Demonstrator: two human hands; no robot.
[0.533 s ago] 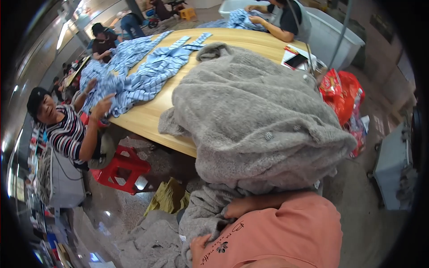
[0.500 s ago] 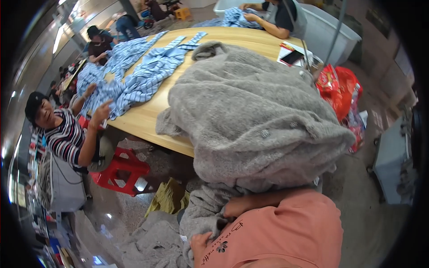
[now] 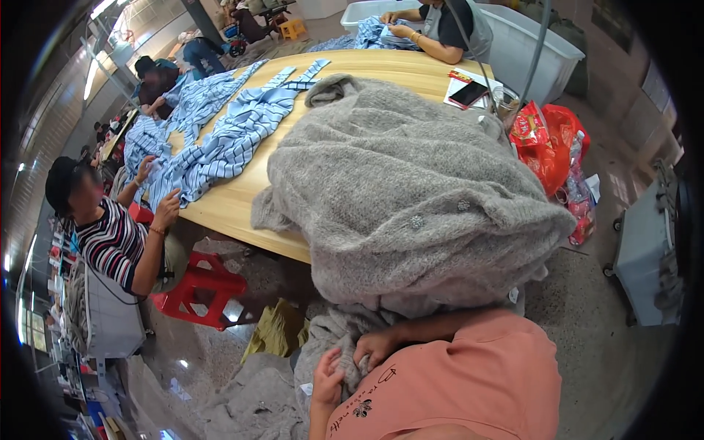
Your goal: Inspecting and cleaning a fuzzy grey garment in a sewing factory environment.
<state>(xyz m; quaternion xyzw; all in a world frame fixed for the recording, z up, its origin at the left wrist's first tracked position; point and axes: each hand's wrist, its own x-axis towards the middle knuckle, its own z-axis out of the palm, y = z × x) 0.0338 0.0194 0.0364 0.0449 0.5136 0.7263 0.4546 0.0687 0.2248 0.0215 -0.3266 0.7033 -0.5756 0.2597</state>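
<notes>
The person's right hand (image 3: pixel 376 347) lies on the grey knit garment (image 3: pixel 317 336) bunched in the lap, its fingers bent down onto the fabric; whether they pinch a fold cannot be told. The left hand (image 3: pixel 328 378) is raised at the garment's near side, its fingers loosely curled and half spread, the knit just beyond them; any grip there cannot be made out. Both hands are close together, in front of the salmon T-shirt (image 3: pixel 455 374). Beyond them, a large heap of grey knitwear (image 3: pixel 396 169) covers the near end of the wooden worktop (image 3: pixel 418 70). Blue striped fabric (image 3: pixel 231 150) lies left of it, beside a seated co-worker (image 3: pixel 110 238), with a red plastic stool (image 3: pixel 202 290) nearby.
</notes>
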